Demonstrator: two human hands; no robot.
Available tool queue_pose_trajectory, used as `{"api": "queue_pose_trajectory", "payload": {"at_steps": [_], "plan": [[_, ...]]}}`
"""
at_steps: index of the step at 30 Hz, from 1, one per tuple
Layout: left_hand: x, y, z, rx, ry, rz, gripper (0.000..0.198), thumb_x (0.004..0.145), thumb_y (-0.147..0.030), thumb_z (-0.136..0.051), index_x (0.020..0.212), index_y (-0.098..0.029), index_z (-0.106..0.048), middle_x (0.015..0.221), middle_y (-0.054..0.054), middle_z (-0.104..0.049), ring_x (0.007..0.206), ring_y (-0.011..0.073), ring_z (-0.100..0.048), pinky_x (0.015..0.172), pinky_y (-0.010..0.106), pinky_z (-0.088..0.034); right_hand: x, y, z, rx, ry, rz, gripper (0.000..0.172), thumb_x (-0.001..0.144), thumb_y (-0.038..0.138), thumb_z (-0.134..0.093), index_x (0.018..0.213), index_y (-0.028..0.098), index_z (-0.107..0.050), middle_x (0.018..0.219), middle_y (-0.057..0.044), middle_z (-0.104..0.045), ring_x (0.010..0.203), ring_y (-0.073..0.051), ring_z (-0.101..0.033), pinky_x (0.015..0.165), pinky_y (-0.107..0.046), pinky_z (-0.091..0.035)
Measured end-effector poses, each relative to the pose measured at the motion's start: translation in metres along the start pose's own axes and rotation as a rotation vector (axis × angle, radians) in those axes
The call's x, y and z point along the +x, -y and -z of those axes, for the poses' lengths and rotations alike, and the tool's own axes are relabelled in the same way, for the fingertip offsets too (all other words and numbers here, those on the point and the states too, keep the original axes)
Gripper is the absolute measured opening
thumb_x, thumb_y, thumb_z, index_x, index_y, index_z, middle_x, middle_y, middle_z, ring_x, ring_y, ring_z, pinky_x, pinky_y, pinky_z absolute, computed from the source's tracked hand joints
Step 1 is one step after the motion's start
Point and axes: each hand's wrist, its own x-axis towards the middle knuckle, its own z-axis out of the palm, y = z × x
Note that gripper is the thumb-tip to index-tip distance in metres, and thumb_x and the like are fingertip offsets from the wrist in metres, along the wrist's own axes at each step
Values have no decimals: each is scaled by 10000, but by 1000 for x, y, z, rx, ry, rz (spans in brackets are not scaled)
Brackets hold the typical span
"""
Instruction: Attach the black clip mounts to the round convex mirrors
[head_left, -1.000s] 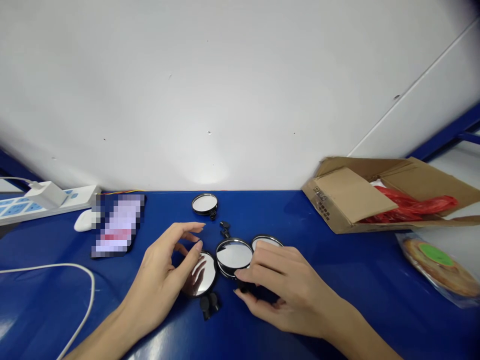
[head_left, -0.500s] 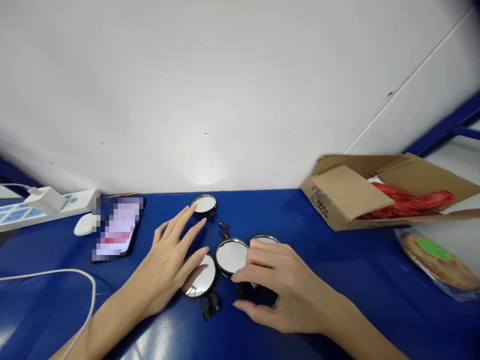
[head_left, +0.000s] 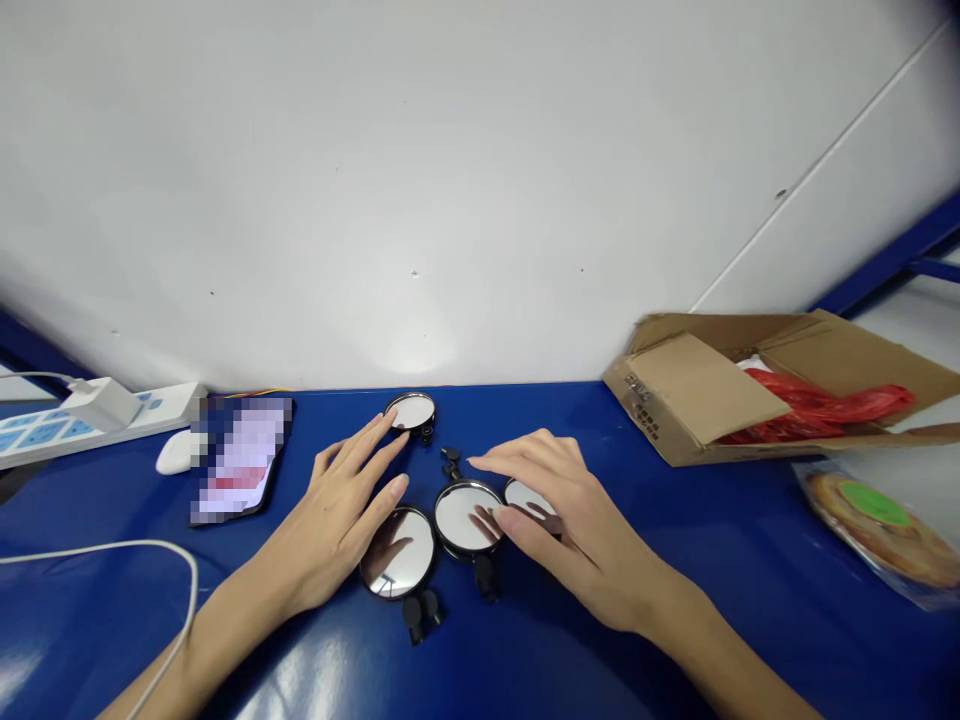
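Note:
Several round mirrors with black rims and black clamp mounts lie on the blue table. My left hand [head_left: 341, 510] is open, its fingertips near the far mirror [head_left: 411, 412] and its thumb over the edge of the near-left mirror [head_left: 397, 555]. My right hand [head_left: 559, 510] hovers open over the middle mirror [head_left: 466, 517] and partly covers the right mirror [head_left: 525, 495]. A black mount [head_left: 486, 578] points toward me from the middle mirror. Another black mount [head_left: 451, 462] shows behind it; which mirror it belongs to I cannot tell.
On the left are a phone [head_left: 244, 455], a white rounded case [head_left: 176, 453], a power strip [head_left: 169, 400] with a plugged-in charger [head_left: 105, 403], and a white cable [head_left: 191, 590] crossing my left forearm. A cardboard box [head_left: 697, 385] with red plastic [head_left: 825, 403] and a wrapped pastry [head_left: 885, 525] are on the right.
My right hand has let go of the middle mirror's black mount, risen away from me and spread its fingers. The left hand has barely moved.

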Motion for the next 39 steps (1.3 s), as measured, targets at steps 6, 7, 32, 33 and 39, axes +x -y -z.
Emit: {"api": "queue_pose_trajectory", "payload": {"at_steps": [6,7,32,33,39], "plan": [[2,3,-3,12,3,-7,580,1255,-465,-319,1800,-280,-385,1945,73,-190,1794,322,-191,1383,651,-291,8,-5,0,11,115,-50,470,1210,579,-487,1572,342,-669,1669,-66,-631,1492,-343,-541,1250,-595,-349],[3,3,-3,22,4,-8,585,1255,-466,-316,1805,-277,-373,1940,74,-206,1793,321,-196,1386,658,-282,8,-5,0,18,122,-49,479,1211,585,-478,1581,343,-664,1671,-66,-631,1495,-343,-539,1248,-594,-350],[-7,-24,10,16,-595,-235,403,1114,-91,-712,1462,-292,-700,1462,73,-815,1223,265,-801,1019,469,-523,17,-19,12,14,317,-94,652,1238,626,-260,1721,289,-541,1748,-83,-573,1677,-372,-408,1344,-717,-148],[-9,-24,10,0,-632,-269,405,1083,-59,-749,1409,-299,-735,1383,54,-855,1134,253,-826,974,459,-541,16,-20,13,-9,300,-97,640,1242,613,-259,1713,295,-552,1750,-84,-570,1676,-372,-410,1338,-724,-157],[-11,-26,10,-19,-660,-272,340,1065,-46,-772,1270,-314,-807,1261,-3,-903,975,214,-851,876,432,-579,18,-20,12,40,308,-63,633,1245,604,-214,1727,337,-526,1850,-46,-410,1719,-357,-334,1335,-693,-203]]}}
